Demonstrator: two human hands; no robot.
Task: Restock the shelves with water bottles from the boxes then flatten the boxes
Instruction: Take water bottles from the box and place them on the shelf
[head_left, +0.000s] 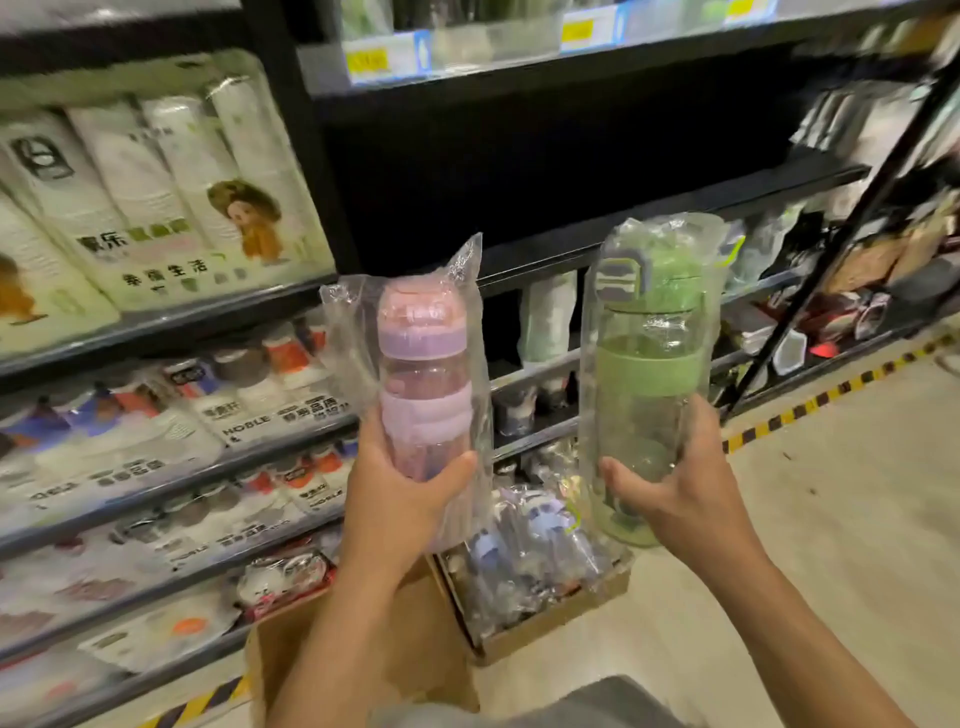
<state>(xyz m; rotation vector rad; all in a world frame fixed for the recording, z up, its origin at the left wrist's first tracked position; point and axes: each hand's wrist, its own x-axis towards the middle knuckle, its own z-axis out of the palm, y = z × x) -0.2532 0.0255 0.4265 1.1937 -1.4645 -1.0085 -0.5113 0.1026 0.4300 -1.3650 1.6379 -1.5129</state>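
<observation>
Pink bottle (421, 395) gripped in left hand (400, 493), green bottle (649, 364) in right hand (680, 478). Best set upright, one at a time, on dark shelf (701, 200), frame centre.

On the large white pack of paper rolls (156, 208), which is placed on the upper left shelf, the Chinese characters 幸福生活 are printed in dark letters near its lower edge. Above them two bigger dark characters are seen, probably 家乐, followed by green characters that are too blurred to be read. On a white pack (249, 410) on the shelf below, the brand HOBLE is printed in dark capitals, with Chinese lines beside it that cannot be made out. The same word HOBLE is found on a lower pack (317, 493). The yellow price labels (368, 61) on the top shelf edge are blurred. On the pink bottle (421, 395) and the green bottle (649, 364) no lettering can be read through the wrap.
</observation>
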